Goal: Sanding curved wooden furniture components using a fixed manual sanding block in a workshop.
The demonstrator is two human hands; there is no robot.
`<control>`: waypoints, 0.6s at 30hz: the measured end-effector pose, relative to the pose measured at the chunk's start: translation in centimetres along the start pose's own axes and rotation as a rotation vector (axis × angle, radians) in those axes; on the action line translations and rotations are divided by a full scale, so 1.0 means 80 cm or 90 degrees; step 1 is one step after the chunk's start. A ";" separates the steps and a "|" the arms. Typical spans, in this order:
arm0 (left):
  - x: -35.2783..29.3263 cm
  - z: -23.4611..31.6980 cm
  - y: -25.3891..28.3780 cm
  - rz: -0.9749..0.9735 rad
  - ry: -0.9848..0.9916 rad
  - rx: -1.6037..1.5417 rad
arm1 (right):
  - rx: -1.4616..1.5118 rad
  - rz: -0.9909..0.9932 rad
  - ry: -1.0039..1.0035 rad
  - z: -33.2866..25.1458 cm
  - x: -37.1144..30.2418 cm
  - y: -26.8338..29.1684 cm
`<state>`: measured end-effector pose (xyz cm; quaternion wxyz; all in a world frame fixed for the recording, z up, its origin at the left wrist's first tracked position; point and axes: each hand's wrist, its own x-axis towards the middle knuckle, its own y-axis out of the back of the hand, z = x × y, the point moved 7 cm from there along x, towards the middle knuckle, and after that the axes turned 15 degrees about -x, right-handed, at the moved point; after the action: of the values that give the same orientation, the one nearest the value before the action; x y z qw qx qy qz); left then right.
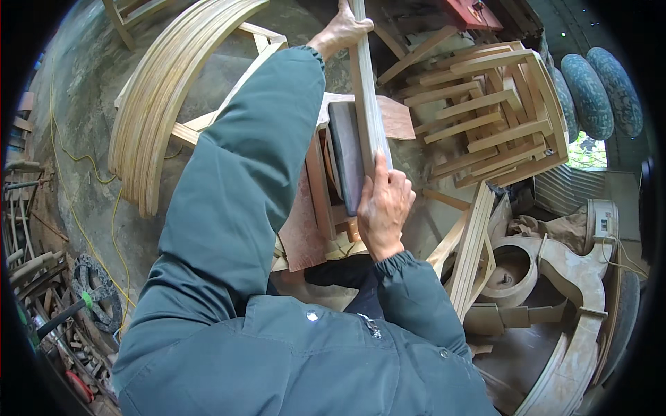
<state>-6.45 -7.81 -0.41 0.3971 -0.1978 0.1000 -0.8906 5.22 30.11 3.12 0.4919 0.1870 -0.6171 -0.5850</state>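
Observation:
A long, pale wooden bar (366, 97) runs from the upper edge toward me. My left hand (342, 31) is closed around its far part, near the top of the view. At the near end, my right hand (385, 208) grips the bar, its index finger lying along the wood. Just left of the bar is a machine's long, dark grey-blue flat strip (343, 156), perhaps a sanding belt. The bar lies close along it; I cannot tell if they touch. Reddish-brown boards (303, 222) stand beside the strip on the near side.
Curved wooden frame pieces (173, 90) stack at the left. Wooden frames (492, 111) pile up at the right. A large pale machine housing (510, 274) stands lower right, beside leaning wooden strips (472, 249). A yellow cord (90, 243) trails over the floor; scrap (41, 284) lies far left.

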 end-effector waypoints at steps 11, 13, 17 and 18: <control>-0.032 0.129 -0.015 0.100 -0.014 0.007 | 0.099 0.050 -0.017 -0.003 0.071 -0.016; -0.067 0.174 -0.009 0.068 -0.020 -0.229 | 0.221 -0.001 -0.008 -0.003 0.051 0.029; -0.152 0.265 -0.073 -0.090 -0.047 -0.452 | 0.463 -0.074 -0.056 0.049 -0.031 0.103; -0.174 0.293 -0.084 -0.016 -0.056 -0.487 | 0.543 -0.120 -0.126 0.073 -0.062 0.109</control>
<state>7.61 6.55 19.16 0.2877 -0.3710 0.4057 -0.7842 5.59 39.42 10.11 0.2542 0.3719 -0.8273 -0.3357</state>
